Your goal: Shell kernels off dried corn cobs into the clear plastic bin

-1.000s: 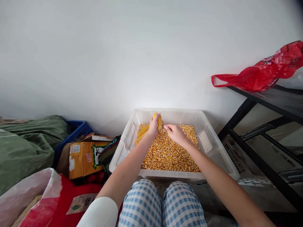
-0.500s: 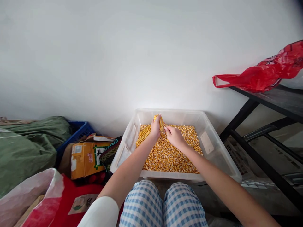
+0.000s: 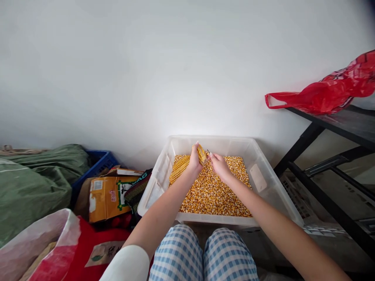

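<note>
My left hand [image 3: 195, 160] is wrapped round a yellow corn cob [image 3: 202, 155], which shows beside the fingers above a plastic tub. Close against the cob's right side, my right hand [image 3: 220, 168] is closed in a pinch on a thin, dark-tipped tool [image 3: 208, 151], too small to make out fully. Loose corn kernels [image 3: 212, 197] cover the bottom of the clear tub [image 3: 216, 219]. Left of my left hand, more whole corn cobs [image 3: 179, 167] lie on the kernels, partly hidden by my forearm.
A black metal rack [image 3: 325, 121] with a red plastic bag [image 3: 322, 95] stands at the right. On the left are an orange carton [image 3: 107, 199], a blue crate [image 3: 101, 162], green cloth [image 3: 38, 183] and a red-and-white sack [image 3: 67, 246]. A white wall [image 3: 175, 70] rises behind the tub.
Both hands have shifted slightly right and remain together at the cob. The thin dark tip by my right hand now points up more clearly. The view has moved a little.
</note>
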`<control>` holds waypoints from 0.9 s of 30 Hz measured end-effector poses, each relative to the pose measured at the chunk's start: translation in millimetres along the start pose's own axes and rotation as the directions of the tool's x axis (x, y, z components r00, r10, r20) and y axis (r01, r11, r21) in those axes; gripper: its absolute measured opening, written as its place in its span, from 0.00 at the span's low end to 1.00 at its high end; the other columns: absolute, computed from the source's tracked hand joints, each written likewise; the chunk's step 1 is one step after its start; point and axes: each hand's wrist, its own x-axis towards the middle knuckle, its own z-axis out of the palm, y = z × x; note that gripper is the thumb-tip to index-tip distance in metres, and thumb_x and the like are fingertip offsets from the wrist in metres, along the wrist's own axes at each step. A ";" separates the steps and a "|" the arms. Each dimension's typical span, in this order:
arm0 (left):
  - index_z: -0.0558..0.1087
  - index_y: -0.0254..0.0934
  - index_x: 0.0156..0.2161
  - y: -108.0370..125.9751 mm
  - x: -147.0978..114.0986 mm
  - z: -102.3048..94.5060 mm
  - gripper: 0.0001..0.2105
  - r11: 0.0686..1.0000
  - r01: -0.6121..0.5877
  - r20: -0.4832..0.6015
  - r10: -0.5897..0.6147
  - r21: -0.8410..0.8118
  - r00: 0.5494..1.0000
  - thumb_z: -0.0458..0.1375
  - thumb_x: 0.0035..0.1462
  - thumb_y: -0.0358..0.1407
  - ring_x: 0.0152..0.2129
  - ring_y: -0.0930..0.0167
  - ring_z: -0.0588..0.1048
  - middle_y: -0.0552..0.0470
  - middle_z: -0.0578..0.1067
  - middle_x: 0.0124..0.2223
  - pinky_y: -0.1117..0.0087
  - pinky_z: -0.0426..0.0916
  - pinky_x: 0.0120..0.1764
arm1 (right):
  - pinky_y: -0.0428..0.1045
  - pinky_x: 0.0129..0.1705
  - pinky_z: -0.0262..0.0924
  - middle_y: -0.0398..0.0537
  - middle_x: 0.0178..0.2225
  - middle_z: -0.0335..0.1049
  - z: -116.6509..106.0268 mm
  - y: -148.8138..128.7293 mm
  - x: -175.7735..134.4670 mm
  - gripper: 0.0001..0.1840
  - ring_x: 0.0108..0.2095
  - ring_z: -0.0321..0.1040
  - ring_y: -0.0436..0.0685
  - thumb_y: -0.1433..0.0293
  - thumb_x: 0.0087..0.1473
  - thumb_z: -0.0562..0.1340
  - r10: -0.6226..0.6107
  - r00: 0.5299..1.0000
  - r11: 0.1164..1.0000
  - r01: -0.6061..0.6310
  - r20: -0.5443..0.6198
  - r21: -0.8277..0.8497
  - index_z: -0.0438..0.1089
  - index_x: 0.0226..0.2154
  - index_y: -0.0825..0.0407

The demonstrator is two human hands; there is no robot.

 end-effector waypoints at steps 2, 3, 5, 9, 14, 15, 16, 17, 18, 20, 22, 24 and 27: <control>0.65 0.35 0.28 4.1 1.3 0.0 0.18 1.000 0.021 0.014 -0.021 0.008 1.000 0.55 0.48 0.51 0.17 0.74 0.70 0.53 0.70 0.20 0.73 0.65 0.22 | 0.45 0.26 0.53 0.46 0.21 0.63 -6.3 0.1 3.7 0.26 0.24 0.60 0.52 0.50 0.54 0.47 0.028 0.999 0.999 -0.029 -0.045 -0.023 0.65 0.27 0.53; 0.66 0.35 0.27 6.2 1.9 -0.2 0.19 1.000 0.019 0.020 -0.019 0.017 1.000 0.55 0.48 0.52 0.17 0.73 0.70 0.52 0.70 0.20 0.73 0.65 0.22 | 0.45 0.27 0.53 0.46 0.21 0.63 -9.2 -0.6 4.9 0.25 0.25 0.61 0.52 0.50 0.54 0.48 0.031 0.998 0.999 -0.032 -0.051 -0.025 0.64 0.26 0.53; 0.67 0.34 0.28 10.2 2.3 -0.7 0.20 0.999 0.007 0.030 -0.008 0.039 1.000 0.54 0.49 0.52 0.19 0.72 0.72 0.50 0.71 0.21 0.73 0.66 0.23 | 0.45 0.25 0.53 0.45 0.20 0.61 -13.8 -3.5 5.9 0.25 0.23 0.60 0.51 0.48 0.53 0.48 0.054 0.997 0.999 -0.054 -0.054 0.008 0.62 0.25 0.52; 0.68 0.34 0.29 14.1 -1.3 0.2 0.19 0.998 0.000 0.122 -0.007 0.062 0.992 0.53 0.50 0.52 0.23 0.70 0.74 0.47 0.74 0.25 0.72 0.66 0.24 | 0.43 0.19 0.53 0.42 0.19 0.57 -19.1 -14.4 4.0 0.25 0.18 0.55 0.47 0.46 0.52 0.49 0.138 0.990 0.969 -0.140 0.024 0.202 0.57 0.26 0.52; 0.71 0.33 0.32 10.8 -7.5 4.4 0.22 0.990 0.041 0.302 -0.079 0.132 0.950 0.53 0.50 0.54 0.20 0.70 0.72 0.45 0.75 0.28 0.72 0.63 0.19 | 0.43 0.22 0.63 0.48 0.35 0.66 -20.1 -26.6 -1.0 0.22 0.29 0.66 0.50 0.51 0.51 0.55 0.122 0.961 0.903 -0.211 0.249 0.375 0.59 0.39 0.51; 0.71 0.33 0.32 10.0 -8.6 5.1 0.21 0.989 0.035 0.299 -0.077 0.144 0.951 0.53 0.50 0.53 0.20 0.70 0.72 0.46 0.74 0.27 0.72 0.64 0.19 | 0.43 0.24 0.65 0.48 0.38 0.66 -20.1 -27.2 -1.7 0.21 0.31 0.66 0.50 0.53 0.51 0.57 0.107 0.957 0.895 -0.211 0.269 0.393 0.59 0.41 0.50; 0.71 0.33 0.32 9.6 -9.6 5.7 0.20 0.988 0.026 0.293 -0.071 0.153 0.953 0.54 0.50 0.52 0.20 0.70 0.72 0.46 0.74 0.27 0.72 0.64 0.20 | 0.44 0.25 0.66 0.48 0.40 0.65 -20.3 -27.0 -2.1 0.21 0.33 0.67 0.51 0.55 0.50 0.58 0.096 0.955 0.887 -0.210 0.281 0.411 0.59 0.42 0.49; 0.71 0.33 0.31 9.6 -10.6 6.3 0.20 0.986 0.022 0.290 -0.069 0.163 0.955 0.54 0.50 0.51 0.20 0.70 0.72 0.46 0.74 0.26 0.72 0.65 0.21 | 0.45 0.27 0.68 0.48 0.41 0.65 -20.6 -26.2 -2.2 0.21 0.34 0.66 0.51 0.56 0.50 0.59 0.089 0.954 0.879 -0.211 0.287 0.427 0.59 0.42 0.49; 0.71 0.33 0.32 10.0 -11.6 6.8 0.20 0.985 0.024 0.289 -0.072 0.169 0.955 0.54 0.51 0.51 0.19 0.71 0.72 0.47 0.74 0.26 0.72 0.65 0.21 | 0.45 0.27 0.69 0.48 0.41 0.65 -21.0 -25.1 -2.1 0.21 0.35 0.66 0.51 0.56 0.49 0.60 0.084 0.953 0.872 -0.212 0.292 0.441 0.59 0.42 0.49; 0.71 0.33 0.32 12.0 -13.8 8.2 0.21 0.983 0.044 0.292 -0.095 0.177 0.952 0.52 0.51 0.52 0.18 0.70 0.72 0.48 0.73 0.24 0.72 0.65 0.20 | 0.46 0.28 0.69 0.48 0.41 0.65 -21.7 -22.5 -1.1 0.21 0.36 0.67 0.52 0.57 0.49 0.60 0.066 0.947 0.861 -0.213 0.314 0.462 0.59 0.43 0.49; 0.71 0.32 0.32 14.4 -15.8 9.7 0.22 0.983 0.062 0.288 -0.110 0.172 0.951 0.50 0.52 0.53 0.19 0.70 0.72 0.47 0.73 0.23 0.71 0.66 0.21 | 0.47 0.28 0.70 0.47 0.42 0.65 -21.9 -20.9 0.1 0.22 0.38 0.67 0.54 0.57 0.49 0.61 0.048 0.941 0.856 -0.212 0.334 0.472 0.59 0.44 0.48; 0.72 0.31 0.32 15.9 -17.1 10.7 0.23 0.982 0.076 0.288 -0.124 0.173 0.950 0.48 0.53 0.52 0.20 0.69 0.72 0.46 0.74 0.24 0.70 0.66 0.23 | 0.47 0.28 0.70 0.48 0.43 0.65 -21.2 -20.6 1.0 0.23 0.40 0.67 0.55 0.56 0.48 0.61 0.046 0.938 0.855 -0.215 0.344 0.472 0.60 0.44 0.48; 0.72 0.30 0.33 14.7 -16.1 9.7 0.24 0.975 0.074 0.319 -0.140 0.210 0.937 0.48 0.53 0.52 0.22 0.68 0.73 0.45 0.74 0.26 0.70 0.67 0.25 | 0.47 0.27 0.70 0.48 0.45 0.65 -18.9 -21.4 0.7 0.24 0.40 0.67 0.56 0.56 0.47 0.62 0.056 0.939 0.850 -0.223 0.339 0.477 0.60 0.45 0.48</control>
